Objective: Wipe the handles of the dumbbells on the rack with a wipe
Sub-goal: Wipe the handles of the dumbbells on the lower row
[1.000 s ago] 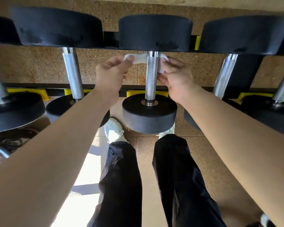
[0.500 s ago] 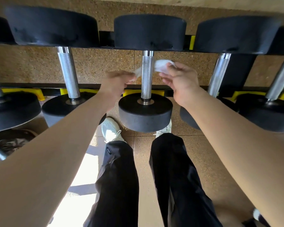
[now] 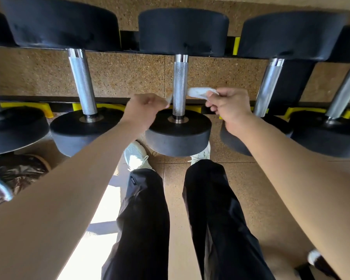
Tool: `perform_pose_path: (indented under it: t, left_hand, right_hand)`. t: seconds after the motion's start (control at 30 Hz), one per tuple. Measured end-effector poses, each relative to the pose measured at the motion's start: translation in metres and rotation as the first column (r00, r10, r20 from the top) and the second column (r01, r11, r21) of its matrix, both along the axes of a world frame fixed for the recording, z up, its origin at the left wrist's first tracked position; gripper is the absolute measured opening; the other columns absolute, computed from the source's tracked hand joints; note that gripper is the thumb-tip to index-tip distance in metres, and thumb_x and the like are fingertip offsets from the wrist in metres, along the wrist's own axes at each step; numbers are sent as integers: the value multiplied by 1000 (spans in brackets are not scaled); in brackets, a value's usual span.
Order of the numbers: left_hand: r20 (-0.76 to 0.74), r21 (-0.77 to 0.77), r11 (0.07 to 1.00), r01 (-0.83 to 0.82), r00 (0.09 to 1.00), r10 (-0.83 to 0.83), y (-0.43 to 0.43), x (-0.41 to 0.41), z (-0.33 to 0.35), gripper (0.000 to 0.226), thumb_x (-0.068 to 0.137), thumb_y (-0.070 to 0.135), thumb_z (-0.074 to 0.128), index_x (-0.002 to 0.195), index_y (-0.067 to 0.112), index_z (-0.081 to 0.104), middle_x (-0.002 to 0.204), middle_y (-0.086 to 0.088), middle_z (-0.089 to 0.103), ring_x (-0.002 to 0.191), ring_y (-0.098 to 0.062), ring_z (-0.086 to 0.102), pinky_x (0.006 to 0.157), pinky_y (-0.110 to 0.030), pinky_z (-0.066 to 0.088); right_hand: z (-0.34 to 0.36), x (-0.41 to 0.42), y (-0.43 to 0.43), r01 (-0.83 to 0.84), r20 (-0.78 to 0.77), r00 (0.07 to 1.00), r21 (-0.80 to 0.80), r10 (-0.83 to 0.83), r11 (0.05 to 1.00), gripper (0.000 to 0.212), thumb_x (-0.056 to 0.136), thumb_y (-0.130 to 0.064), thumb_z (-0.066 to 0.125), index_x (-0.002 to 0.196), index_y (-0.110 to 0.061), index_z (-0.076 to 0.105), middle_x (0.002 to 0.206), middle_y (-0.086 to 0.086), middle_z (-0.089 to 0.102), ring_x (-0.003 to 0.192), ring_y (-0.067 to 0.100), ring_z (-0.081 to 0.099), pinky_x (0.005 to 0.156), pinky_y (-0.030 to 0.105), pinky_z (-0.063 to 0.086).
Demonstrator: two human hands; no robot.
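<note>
1. Since a second ago, both hands have slid down the middle dumbbell's handle [image 3: 179, 85], from just under the far head to near the close head.
2. From the head camera I see my left hand [image 3: 144, 110] closed, its fingers [image 3: 150, 102] pinching one end of the white wipe [image 3: 199, 91] just left of the handle.
3. My right hand [image 3: 227, 107] is closed too, pinching the wipe's bunched end just right of the handle.
4. Between the hands the wipe passes behind the knurled handle, so that stretch is hidden.
5. That dumbbell [image 3: 179, 128] lies on the black-and-yellow rack [image 3: 42, 107], with other dumbbells beside it on both sides.
6. Below are black trousers [image 3: 143, 219], pale shoes [image 3: 134, 155] and a speckled floor [image 3: 251, 188].
</note>
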State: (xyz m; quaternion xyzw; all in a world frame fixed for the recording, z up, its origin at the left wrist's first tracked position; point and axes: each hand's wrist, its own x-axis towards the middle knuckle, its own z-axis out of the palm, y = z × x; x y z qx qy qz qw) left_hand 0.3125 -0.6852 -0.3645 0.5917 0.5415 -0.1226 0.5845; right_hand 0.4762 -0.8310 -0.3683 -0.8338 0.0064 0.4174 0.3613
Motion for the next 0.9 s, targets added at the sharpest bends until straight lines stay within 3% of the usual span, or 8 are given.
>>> perform_pose_path:
  t: [0.07, 0.17, 0.27, 0.33, 0.43, 0.6, 0.77, 0.9]
  left_hand:
    - [-23, 22, 997, 69, 997, -69, -5, 5, -4, 17, 92, 33, 67, 85, 20, 76, 88, -3, 70, 84, -18, 61, 70, -28, 42]
    - [-17, 17, 999, -43, 999, 43, 0, -4, 2, 37, 84, 37, 67, 90, 0, 72, 82, -22, 60, 77, -34, 52, 70, -32, 37]
    - [-69, 33, 998, 50, 996, -48, 2, -20, 7, 23, 77, 29, 64, 68, 9, 71, 66, -8, 51, 60, -20, 43, 61, -29, 31]
    - [-113, 91, 979, 184, 978, -174, -2, -23, 8, 21, 84, 27, 64, 71, 14, 74, 68, -8, 54, 56, -19, 43, 54, -29, 30]
    - [-153, 131, 954, 271, 956, -251, -7, -18, 2, 24, 88, 40, 63, 83, 21, 77, 87, -6, 68, 79, -23, 61, 60, -31, 41]
    - [-155, 77, 968, 238, 962, -224, -13, -9, -4, 29, 74, 54, 60, 73, 28, 73, 90, -4, 69, 109, -32, 58, 87, -41, 51]
    - [-56, 40, 970, 240, 970, -238, -6, -24, 16, 41, 69, 36, 53, 78, -2, 65, 77, -19, 52, 72, -23, 47, 66, -35, 31]
    - [-65, 43, 982, 183, 982, -180, -7, -21, 18, 42, 69, 33, 53, 80, -5, 65, 75, -13, 49, 71, -21, 43, 65, -35, 30]
  right_hand:
    - [-3, 2, -13, -78, 51, 996, -46, 80, 996, 16, 94, -14, 69, 85, -2, 75, 64, 1, 67, 43, -1, 51, 50, 16, 42]
    - [-5, -12, -8, -341, 123, 927, -113, 354, 933, 17, 94, -19, 69, 84, -7, 77, 70, 6, 70, 53, 10, 55, 54, 26, 44]
    - [-6, -29, 8, -639, 144, 733, -188, 665, 746, 21, 95, -19, 66, 93, -1, 75, 83, 18, 71, 70, 30, 64, 64, 41, 51]
    - [-4, -24, 11, -732, 141, 626, -233, 767, 641, 21, 96, -20, 64, 96, -1, 75, 89, 19, 69, 81, 34, 64, 73, 45, 51]
    - [9, -2, -1, -842, 89, 440, -305, 894, 445, 23, 97, -20, 62, 106, -4, 75, 101, 13, 68, 93, 29, 62, 90, 45, 49]
    - [23, 5, -7, -879, 107, 242, -397, 964, 265, 14, 92, -3, 63, 87, -6, 76, 76, 9, 58, 77, 28, 54, 76, 38, 46]
    - [10, -23, 23, -896, 153, 215, -363, 965, 257, 28, 87, 3, 63, 64, -9, 55, 70, 10, 51, 71, 29, 51, 68, 37, 42]
    - [12, -20, 25, -910, 170, 186, -341, 968, 235, 30, 85, 5, 61, 60, -7, 50, 71, 14, 50, 70, 32, 51, 64, 38, 38]
